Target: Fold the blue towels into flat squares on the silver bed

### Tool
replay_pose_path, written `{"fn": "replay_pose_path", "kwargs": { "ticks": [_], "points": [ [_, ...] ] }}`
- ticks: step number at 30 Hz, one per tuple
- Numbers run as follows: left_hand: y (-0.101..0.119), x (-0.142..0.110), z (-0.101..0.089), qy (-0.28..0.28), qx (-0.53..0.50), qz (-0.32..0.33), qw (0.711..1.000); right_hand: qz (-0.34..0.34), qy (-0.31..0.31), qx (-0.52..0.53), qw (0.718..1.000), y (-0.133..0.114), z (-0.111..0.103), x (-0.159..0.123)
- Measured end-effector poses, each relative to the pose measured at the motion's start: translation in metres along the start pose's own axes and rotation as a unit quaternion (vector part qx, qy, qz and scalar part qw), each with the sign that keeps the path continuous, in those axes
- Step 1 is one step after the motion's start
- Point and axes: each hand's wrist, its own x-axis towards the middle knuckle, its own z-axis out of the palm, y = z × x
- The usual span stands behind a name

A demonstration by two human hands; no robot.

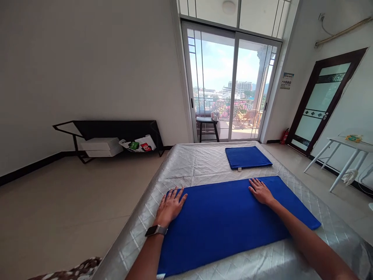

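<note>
A large blue cloth [227,221] lies flat across the silver-grey quilted mattress [186,161]. My left hand [170,206] rests open on its far left corner, fingers stretched forward; a watch [155,230] is on that wrist. Near the cloth's far edge, right of the middle, my right hand [260,191] lies flat with fingers spread. Beyond it sits a smaller folded blue cloth [247,157], a white tag [239,169] showing at its near edge. Neither hand touches this folded one.
Along the left wall stands a black bench frame [122,128] holding white boxes [100,146] and a printed bag [140,144]. A glass sliding door [211,85] is ahead, with a stool [206,124] behind it. To the right are a fire extinguisher [284,136] and a white table [349,144].
</note>
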Motion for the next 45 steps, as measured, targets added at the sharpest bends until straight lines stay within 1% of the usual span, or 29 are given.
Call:
{"fn": "replay_pose_path", "kwargs": {
  "ticks": [3,5,6,8,10,12,15,17,19,21,23,25,27,29,31,33,35,37,39,41,43,45],
  "points": [
    [-0.002,-0.001,0.004,-0.001,0.011,0.005,1.000,0.106,0.020,-0.024,0.994,0.070,-0.005,-0.004],
    [-0.002,-0.002,0.004,0.002,0.009,0.018,1.000,0.142,0.033,-0.024,0.989,0.100,-0.005,-0.005],
    [-0.002,-0.002,0.004,0.002,0.009,0.019,1.000,0.150,0.037,-0.022,0.988,0.109,-0.004,-0.006],
    [-0.001,-0.003,0.002,-0.007,0.012,0.003,1.000,0.154,0.043,-0.018,0.987,0.117,-0.001,-0.005],
    [0.000,-0.002,0.001,-0.014,0.014,-0.014,1.000,0.158,0.042,-0.018,0.986,0.115,0.001,-0.005],
    [0.002,-0.002,-0.001,-0.009,0.009,-0.011,1.000,0.161,0.039,-0.021,0.986,0.110,0.000,-0.005],
    [0.006,-0.002,-0.006,0.004,-0.001,0.002,1.000,0.167,0.036,-0.034,0.985,0.105,-0.005,-0.008],
    [0.010,-0.001,-0.011,-0.001,-0.004,-0.008,1.000,0.174,0.043,-0.047,0.983,0.100,-0.012,-0.010],
    [0.012,-0.001,-0.016,-0.014,-0.007,-0.025,1.000,0.178,0.061,-0.062,0.980,0.088,-0.021,-0.012],
    [0.012,0.000,-0.017,-0.022,-0.007,-0.032,0.999,0.161,0.090,-0.076,0.980,0.066,-0.029,-0.012],
    [0.011,0.001,-0.013,-0.023,-0.001,-0.017,1.000,0.117,0.116,-0.087,0.983,0.031,-0.030,-0.011],
    [0.009,0.003,-0.006,-0.021,0.005,-0.007,1.000,0.062,0.120,-0.087,0.987,-0.013,-0.023,-0.008],
    [0.008,0.004,-0.001,-0.011,0.001,-0.013,1.000,-0.003,0.108,-0.078,0.991,-0.059,-0.008,-0.005],
    [0.008,0.005,0.001,0.001,-0.009,-0.026,1.000,-0.096,0.067,-0.025,0.993,-0.097,0.008,-0.003],
    [0.008,0.004,0.000,0.002,-0.015,-0.027,1.000,-0.147,0.024,0.016,0.989,-0.121,0.021,-0.002],
    [0.007,0.004,-0.003,-0.003,-0.021,-0.018,1.000,-0.155,-0.003,0.036,0.987,-0.127,0.027,-0.001],
    [0.007,0.003,-0.005,-0.006,-0.027,-0.012,1.000,-0.138,-0.014,0.042,0.989,-0.115,0.027,0.002],
    [0.008,0.003,-0.006,-0.008,-0.029,-0.021,0.999,-0.107,-0.018,0.035,0.994,-0.088,0.023,0.005],
    [0.008,0.002,-0.006,-0.013,-0.028,-0.028,0.999,-0.060,-0.016,0.019,0.998,-0.049,0.017,0.008],
    [0.007,0.002,-0.006,-0.021,-0.028,-0.026,0.999,0.005,-0.011,-0.002,1.000,-0.003,0.008,0.009],
    [0.006,0.001,-0.006,-0.029,-0.023,-0.017,0.999,0.091,-0.001,-0.024,0.996,0.043,-0.002,0.007],
    [0.005,0.000,-0.008,-0.034,-0.011,-0.012,0.999,0.146,0.011,-0.031,0.989,0.081,-0.009,0.003]
  ]
}}
